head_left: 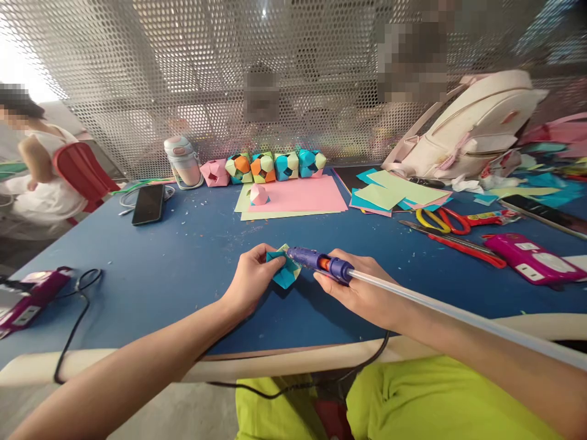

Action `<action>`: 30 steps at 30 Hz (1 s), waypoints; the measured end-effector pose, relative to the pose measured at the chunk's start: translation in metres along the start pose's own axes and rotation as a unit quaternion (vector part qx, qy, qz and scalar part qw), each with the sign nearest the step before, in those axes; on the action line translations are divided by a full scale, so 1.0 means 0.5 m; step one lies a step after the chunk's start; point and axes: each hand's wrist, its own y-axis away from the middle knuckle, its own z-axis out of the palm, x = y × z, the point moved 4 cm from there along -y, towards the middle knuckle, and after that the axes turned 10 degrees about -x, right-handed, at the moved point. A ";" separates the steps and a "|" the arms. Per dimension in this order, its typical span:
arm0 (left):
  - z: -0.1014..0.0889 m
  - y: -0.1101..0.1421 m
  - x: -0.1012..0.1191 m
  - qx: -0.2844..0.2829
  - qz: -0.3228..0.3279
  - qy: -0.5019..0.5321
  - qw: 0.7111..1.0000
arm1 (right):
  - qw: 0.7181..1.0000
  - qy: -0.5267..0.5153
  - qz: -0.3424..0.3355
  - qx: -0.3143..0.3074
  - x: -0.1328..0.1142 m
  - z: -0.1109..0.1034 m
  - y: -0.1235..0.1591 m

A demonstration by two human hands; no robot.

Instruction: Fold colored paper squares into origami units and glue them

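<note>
Left hand [251,275] pinches folded paper [286,276] over the table [183,263], presumably to steady it, while right hand [360,284] grips the glue gun [307,258], nozzle [290,251] at the paper's upper edge.

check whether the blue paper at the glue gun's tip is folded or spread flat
Folded: the blue paper shows angled faces meeting at creases, with pale green paper showing beside it near the glue gun.

Folded blue and green paper [286,275], purple glue gun [308,258], nozzle [289,251] at paper's top
</note>
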 end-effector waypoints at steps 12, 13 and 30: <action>0.002 -0.003 0.000 -0.005 0.008 0.002 1.000 | 1.000 0.009 -0.006 0.001 -0.007 -0.005 0.000; 0.002 -0.003 0.001 -0.005 0.006 0.004 1.000 | 1.000 0.009 -0.003 0.003 -0.007 -0.006 0.000; 0.000 -0.001 0.008 0.016 -0.001 0.034 0.999 | 0.997 -0.033 0.069 0.020 0.016 -0.034 0.000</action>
